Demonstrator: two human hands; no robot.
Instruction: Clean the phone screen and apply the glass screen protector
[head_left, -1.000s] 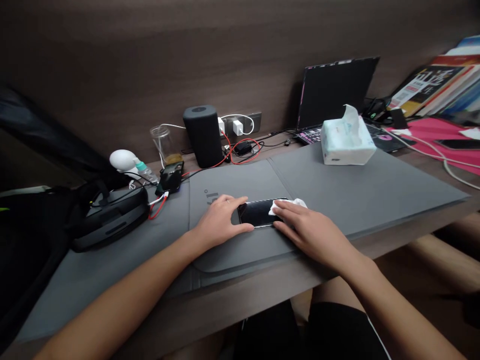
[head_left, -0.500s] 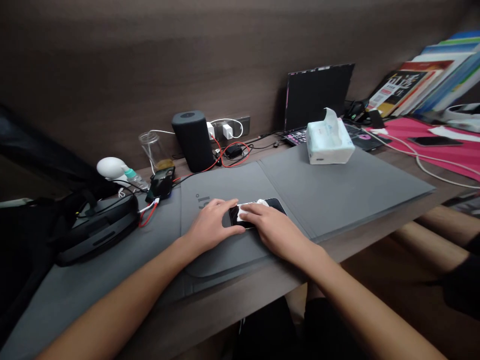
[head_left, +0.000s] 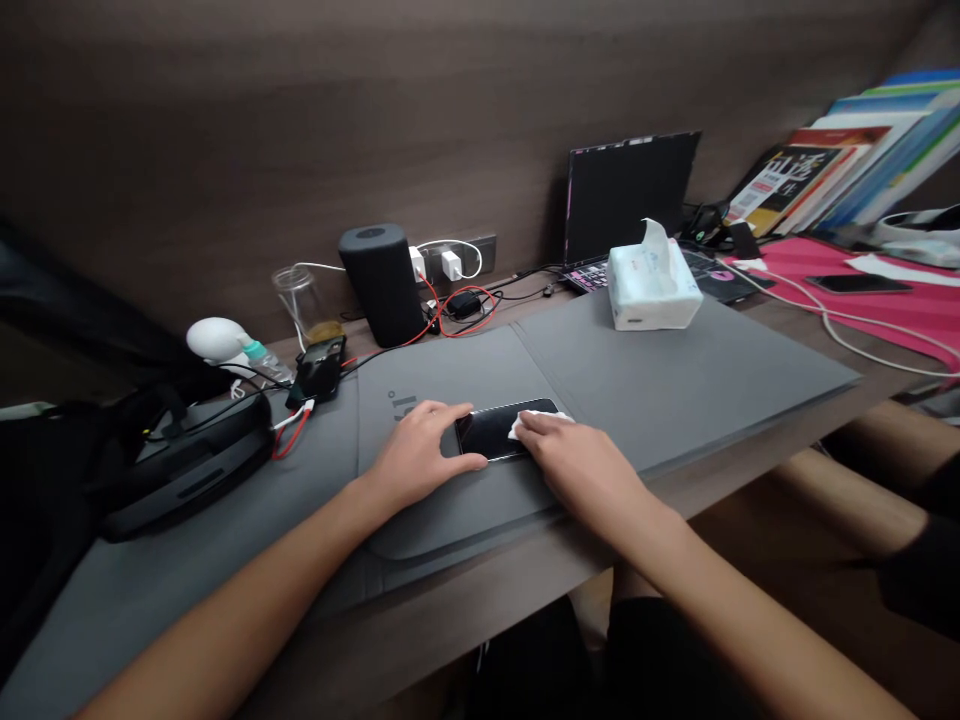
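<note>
A smartphone (head_left: 493, 431) lies flat, dark screen up, on the grey desk mat (head_left: 592, 370). My left hand (head_left: 420, 450) holds its left end, thumb along the near edge and forefinger along the far edge. A crumpled white tissue (head_left: 517, 428) is under the fingers of my right hand (head_left: 574, 455), pressed on the right part of the screen. My right palm and fingers hide most of the tissue and the phone's right end.
A tissue pack (head_left: 652, 290) stands on the mat before an open laptop (head_left: 630, 200). At the back left are a dark speaker (head_left: 382, 285), a glass jar (head_left: 300, 305), another phone (head_left: 321, 370) and cables. A headset (head_left: 202, 455) lies left; another person's legs (head_left: 855, 500) are at right.
My right hand has slid the tissue rightward over the phone's screen, baring more of its left and middle. My left hand keeps its hold; the view has shifted slightly.
</note>
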